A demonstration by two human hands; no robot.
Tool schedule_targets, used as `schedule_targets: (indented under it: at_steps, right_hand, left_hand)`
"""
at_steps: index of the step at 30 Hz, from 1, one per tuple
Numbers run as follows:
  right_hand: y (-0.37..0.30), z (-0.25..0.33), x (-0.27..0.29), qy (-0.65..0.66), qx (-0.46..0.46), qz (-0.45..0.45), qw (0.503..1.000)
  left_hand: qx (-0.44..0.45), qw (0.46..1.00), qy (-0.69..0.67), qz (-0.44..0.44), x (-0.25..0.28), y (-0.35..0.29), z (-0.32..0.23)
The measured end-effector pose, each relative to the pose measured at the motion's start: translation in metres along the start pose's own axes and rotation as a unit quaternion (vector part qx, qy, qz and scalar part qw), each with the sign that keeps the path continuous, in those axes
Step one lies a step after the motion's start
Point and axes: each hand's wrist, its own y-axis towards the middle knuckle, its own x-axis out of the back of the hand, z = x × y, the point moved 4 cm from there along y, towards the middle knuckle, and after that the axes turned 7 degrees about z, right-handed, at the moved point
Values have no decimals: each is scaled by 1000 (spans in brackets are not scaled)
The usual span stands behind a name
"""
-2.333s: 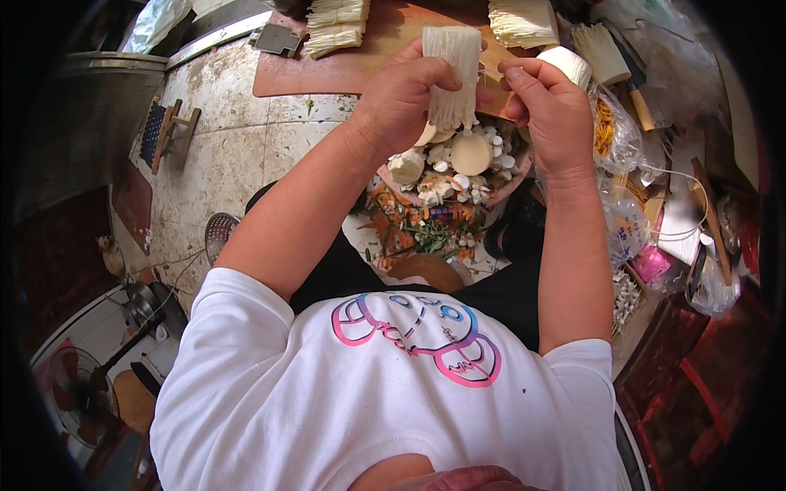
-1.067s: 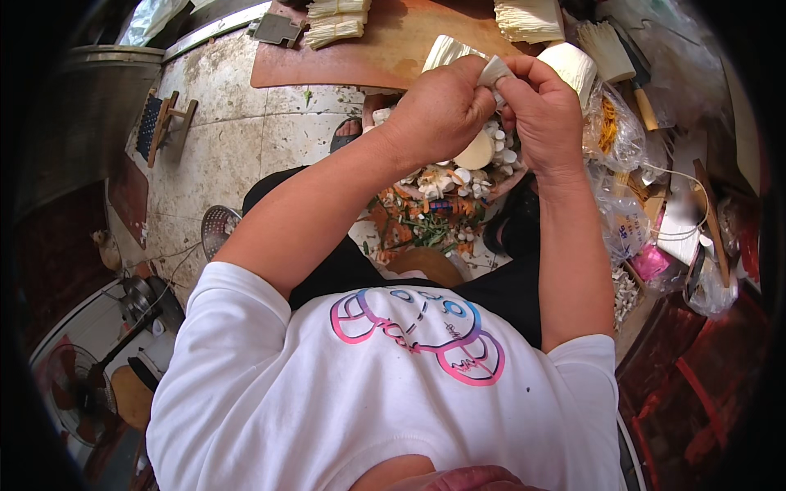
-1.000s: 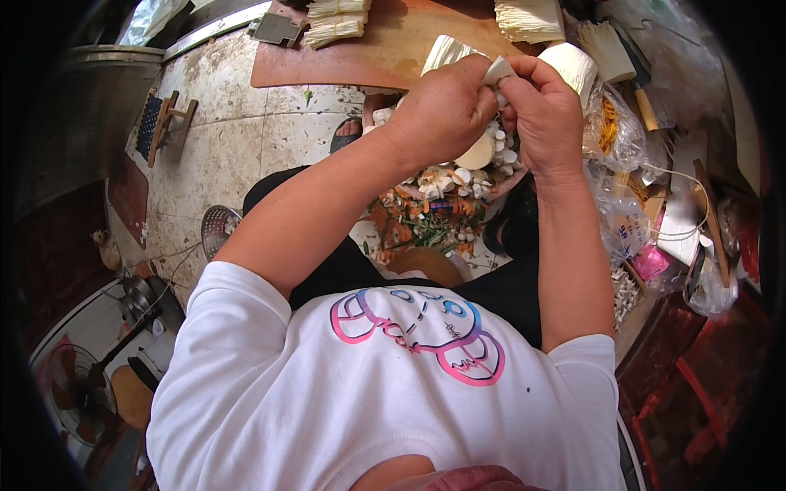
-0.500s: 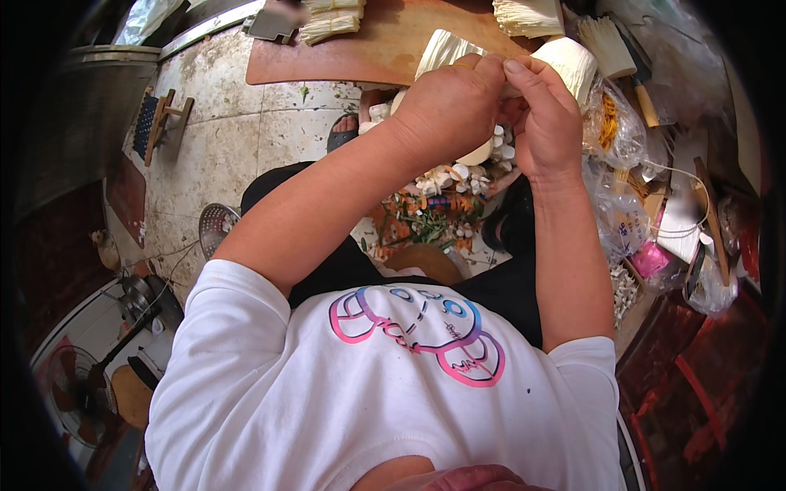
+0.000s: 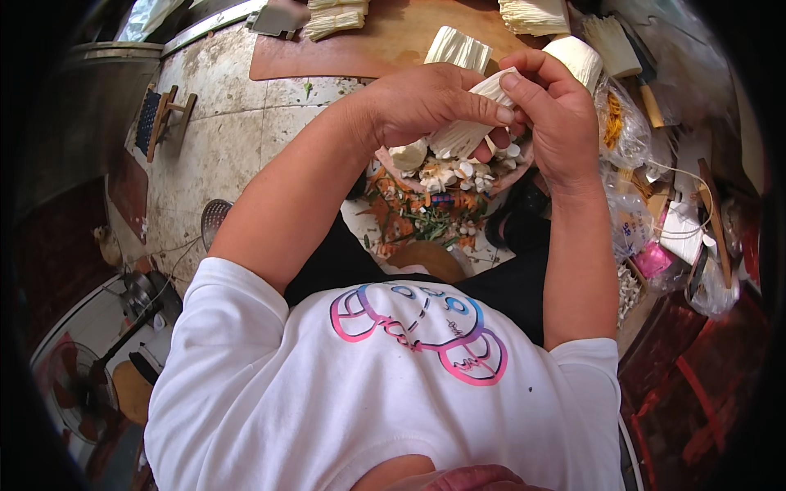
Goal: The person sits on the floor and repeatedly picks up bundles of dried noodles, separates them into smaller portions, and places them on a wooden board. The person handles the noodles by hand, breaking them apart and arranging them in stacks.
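Note:
A bundle of thin, pale cream strips (image 5: 460, 137) is held in front of me over a basin of white cut pieces (image 5: 463, 174). My left hand (image 5: 438, 105) grips it with the thumb laid across the strips. My right hand (image 5: 558, 106) closes on the bundle's upper right end, thumb and bent fingers against it. Part of the bundle is hidden by my fingers. Just beyond, another cream bundle (image 5: 457, 47) lies at the near edge of a wooden board (image 5: 393, 49).
More bundles (image 5: 337, 16) lie on the board's far side and at the right (image 5: 573, 61). A wooden-handled knife (image 5: 651, 105) sits beside a plastic bag with yellow bands (image 5: 614, 119). Green scraps (image 5: 438, 225) litter the floor near my feet; a small stool (image 5: 168, 119) stands left.
My hands, close together before, have shifted apart. My left hand has moved left and lower, its thumb now across the bundle, which shows more fully. The basin is less covered.

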Motion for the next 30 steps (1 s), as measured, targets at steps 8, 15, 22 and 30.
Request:
schedule_targets:
  at_steps: [8, 15, 22, 30]
  right_hand:
    - [2, 5, 10, -48, 8, 48, 998]
    - [1, 10, 3, -66, 46, 11, 997]
    - [1, 1, 3, -96, 34, -26, 994]
    - [-5, 5, 7, -146, 28, 8, 989]
  left_hand:
    - [-50, 982, 170, -65, -7, 5, 1]
    - [-153, 861, 442, -198, 5, 5, -4]
    - [-39, 758, 589, -277, -2, 8, -7]
    - [2, 977, 192, -95, 4, -2, -13]
